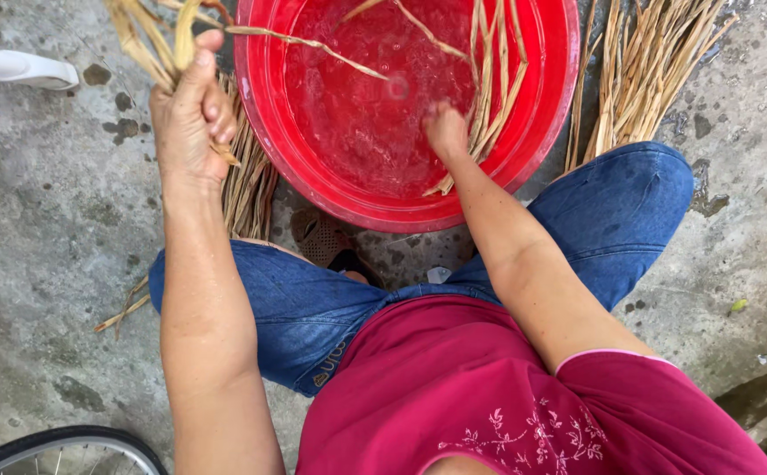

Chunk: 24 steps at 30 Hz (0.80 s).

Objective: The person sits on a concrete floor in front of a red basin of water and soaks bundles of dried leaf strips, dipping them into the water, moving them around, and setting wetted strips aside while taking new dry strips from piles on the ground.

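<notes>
- I see the red basin (542, 114) of water on the concrete floor (40, 229), between the knees.
- A heap of dry straw strips (643, 79) lies right of the basin; another heap (247, 185) lies at its left rim.
- My left hand (191, 114) is fisted tight around a bunch of strips (150, 40), raised beside the basin's left rim.
- My right hand (445, 130) is dipped in the water, touching soaking strips (489, 97); I cannot tell how far its fingers are curled.
</notes>
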Tool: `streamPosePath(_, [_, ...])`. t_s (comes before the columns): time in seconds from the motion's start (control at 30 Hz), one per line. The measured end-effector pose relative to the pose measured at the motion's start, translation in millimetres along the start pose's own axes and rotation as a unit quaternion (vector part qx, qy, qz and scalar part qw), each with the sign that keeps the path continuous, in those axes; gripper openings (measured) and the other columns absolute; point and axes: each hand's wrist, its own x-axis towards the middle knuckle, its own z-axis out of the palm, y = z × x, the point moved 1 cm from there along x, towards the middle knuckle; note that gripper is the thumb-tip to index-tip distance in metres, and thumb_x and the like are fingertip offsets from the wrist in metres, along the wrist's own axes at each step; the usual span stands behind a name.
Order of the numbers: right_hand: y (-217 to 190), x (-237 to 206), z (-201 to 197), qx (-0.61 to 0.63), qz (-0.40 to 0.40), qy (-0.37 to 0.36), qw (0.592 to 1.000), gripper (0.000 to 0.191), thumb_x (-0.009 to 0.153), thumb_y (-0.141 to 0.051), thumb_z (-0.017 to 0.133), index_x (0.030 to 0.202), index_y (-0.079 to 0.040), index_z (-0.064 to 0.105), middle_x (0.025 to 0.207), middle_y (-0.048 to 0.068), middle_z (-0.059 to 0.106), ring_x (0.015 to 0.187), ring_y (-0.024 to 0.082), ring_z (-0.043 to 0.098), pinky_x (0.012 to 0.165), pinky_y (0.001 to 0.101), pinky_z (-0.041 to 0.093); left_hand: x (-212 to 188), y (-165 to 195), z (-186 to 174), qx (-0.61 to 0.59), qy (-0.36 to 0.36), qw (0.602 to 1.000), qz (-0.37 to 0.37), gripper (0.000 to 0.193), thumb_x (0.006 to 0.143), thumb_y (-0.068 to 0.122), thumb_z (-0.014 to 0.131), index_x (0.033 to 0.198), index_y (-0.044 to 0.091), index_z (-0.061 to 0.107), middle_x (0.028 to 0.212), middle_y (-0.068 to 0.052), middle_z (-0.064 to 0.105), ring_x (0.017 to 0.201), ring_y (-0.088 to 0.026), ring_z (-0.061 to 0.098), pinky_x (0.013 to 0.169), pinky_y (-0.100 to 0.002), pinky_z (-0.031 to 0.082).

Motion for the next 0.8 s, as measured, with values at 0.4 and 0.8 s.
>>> streamPosePath(0.4, [14, 21, -29, -0.022, 0.183, -0.156, 0.970, 0.069, 0.098, -0.012, 0.067, 0.149, -0.015, 0.021, 0.118, 0.013, 0.065, 0.089, 0.030, 0.067, 0.076, 0.0424, 0.056, 2, -15, 7, 0.041, -0.023, 0.999, -0.014, 0.023, 0.103, 0.014, 0.075, 0.124, 0.006, 0.072, 0.087, -0.002, 0.069, 0.061, -0.004, 0.056, 0.050, -0.018, 0.044])
streamPosePath(0.8, [-123, 7, -87, 0.571, -0.149, -0.201, 0.782, 0.026, 0.111, -0.027, 0.057, 0.107, -0.007, 0.073, 0.089, 0.002, 0.074, 0.068, 0.006, 0.060, 0.060, 0.0225, 0.049, 22, -78, 12, 0.176, -0.093, 0.980, 0.023, 0.025, 0.106, 0.018, 0.067, 0.129, 0.009, 0.068, 0.126, -0.009, 0.074, 0.106, -0.013, 0.072, 0.086, -0.028, 0.058])
